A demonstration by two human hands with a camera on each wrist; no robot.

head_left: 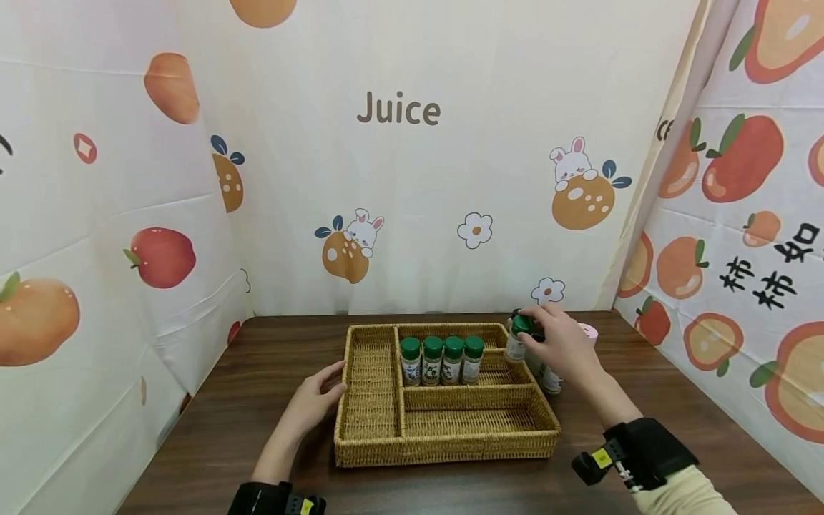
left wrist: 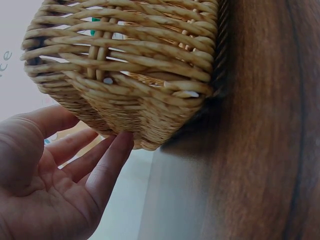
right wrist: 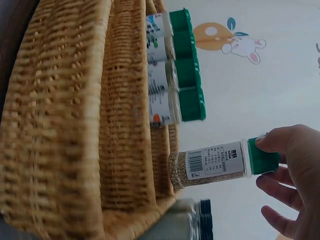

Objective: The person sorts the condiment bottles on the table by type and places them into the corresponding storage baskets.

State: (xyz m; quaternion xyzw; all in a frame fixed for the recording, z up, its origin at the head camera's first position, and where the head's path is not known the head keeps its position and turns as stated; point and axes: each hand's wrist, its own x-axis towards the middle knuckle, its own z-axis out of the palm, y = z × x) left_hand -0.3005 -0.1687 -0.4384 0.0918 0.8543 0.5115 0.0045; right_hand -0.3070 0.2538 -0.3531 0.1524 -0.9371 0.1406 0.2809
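Wicker tray point(head_left: 444, 447) sits near the table's point(head_left: 225, 429) front edge, left hand point(head_left: 315, 400) flat with straight fingers against its left wall, while right hand point(head_left: 563, 343) pinches the green cap of a spice jar point(head_left: 517, 340) just outside the tray's right rim, four matching jars point(head_left: 442, 360) upright in the rear compartment.

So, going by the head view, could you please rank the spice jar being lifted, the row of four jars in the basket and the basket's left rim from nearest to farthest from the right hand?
1. Green-capped spice jar, gripped by the cap in the right hand, at the wicker basket's right rim.
2. Row of four jars, in the back middle compartment.
3. Basket's left rim, beside the left hand.
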